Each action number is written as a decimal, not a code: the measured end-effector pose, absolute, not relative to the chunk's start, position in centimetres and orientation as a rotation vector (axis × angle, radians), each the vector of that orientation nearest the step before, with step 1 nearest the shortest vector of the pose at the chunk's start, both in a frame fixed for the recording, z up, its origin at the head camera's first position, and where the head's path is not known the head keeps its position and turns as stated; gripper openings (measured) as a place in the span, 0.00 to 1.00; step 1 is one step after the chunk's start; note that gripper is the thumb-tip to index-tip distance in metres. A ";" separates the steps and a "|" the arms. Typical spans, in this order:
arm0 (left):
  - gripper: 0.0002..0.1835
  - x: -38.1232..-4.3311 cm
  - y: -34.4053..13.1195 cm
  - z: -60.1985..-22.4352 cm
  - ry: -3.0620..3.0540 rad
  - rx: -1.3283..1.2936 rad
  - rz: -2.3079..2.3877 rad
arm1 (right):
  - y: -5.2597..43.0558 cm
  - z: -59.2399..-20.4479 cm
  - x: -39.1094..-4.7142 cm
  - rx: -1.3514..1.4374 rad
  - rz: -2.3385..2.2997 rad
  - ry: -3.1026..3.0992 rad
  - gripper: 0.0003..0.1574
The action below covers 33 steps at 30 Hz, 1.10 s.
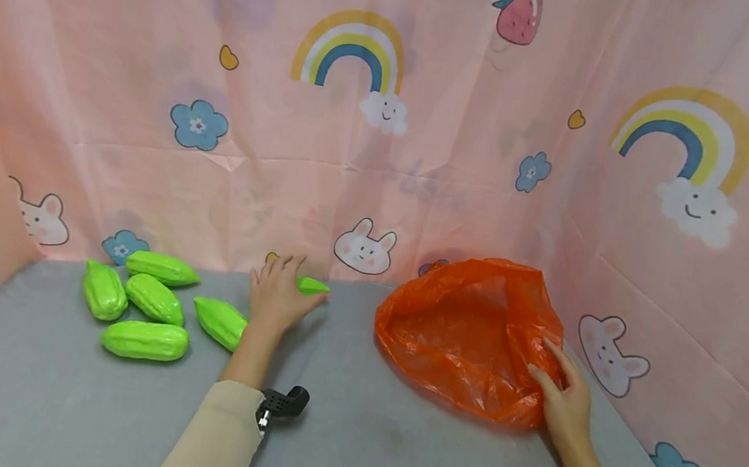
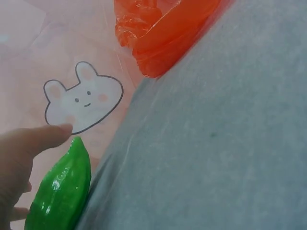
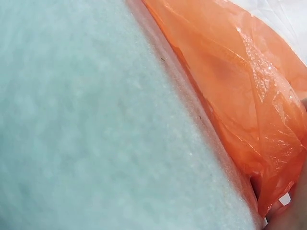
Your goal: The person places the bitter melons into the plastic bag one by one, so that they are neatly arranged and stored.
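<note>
My left hand point(image 1: 277, 296) reaches over a bright green, ridged, gourd-like vegetable point(image 1: 313, 286) near the back of the table. Its fingers are spread, and most of that vegetable is hidden beneath them. In the left wrist view the straight thumb point(image 2: 50, 136) stands apart from the pointed tip of the glossy green vegetable point(image 2: 60, 191). At the right, my right hand point(image 1: 566, 405) holds the side of an orange plastic bag point(image 1: 459, 343), whose wide mouth gapes toward me. Thin orange film point(image 3: 240, 96) fills much of the right wrist view, with the hand only at its edge.
Several more green vegetables lie at the left, among them one point(image 1: 146, 341) in front and one point(image 1: 219, 321) beside the left forearm. A grey cloth point(image 1: 350, 446) covers the table. Pink printed curtains point(image 1: 426, 147) enclose the back and both sides.
</note>
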<state>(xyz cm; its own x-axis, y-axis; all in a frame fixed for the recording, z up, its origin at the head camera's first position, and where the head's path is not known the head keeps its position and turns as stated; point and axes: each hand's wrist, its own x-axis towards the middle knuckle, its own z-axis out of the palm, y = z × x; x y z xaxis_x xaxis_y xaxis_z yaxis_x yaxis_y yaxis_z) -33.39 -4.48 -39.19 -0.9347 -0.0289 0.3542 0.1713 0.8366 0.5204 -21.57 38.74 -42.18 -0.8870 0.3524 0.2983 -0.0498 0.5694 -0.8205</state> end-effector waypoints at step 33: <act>0.21 -33.5 -4.7 -40.5 -2.537 -0.261 -1.343 | 38.7 -42.0 -21.6 -0.270 1.257 -2.428 0.33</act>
<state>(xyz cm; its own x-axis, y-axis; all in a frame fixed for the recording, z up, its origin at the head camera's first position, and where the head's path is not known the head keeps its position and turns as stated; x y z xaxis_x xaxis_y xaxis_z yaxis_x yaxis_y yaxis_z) -33.53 -4.68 -40.52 -0.9506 0.0377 0.3082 0.2761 0.5568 0.7835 -21.62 38.74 -41.99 -0.9046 0.3431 0.2530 -0.0087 0.5787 -0.8155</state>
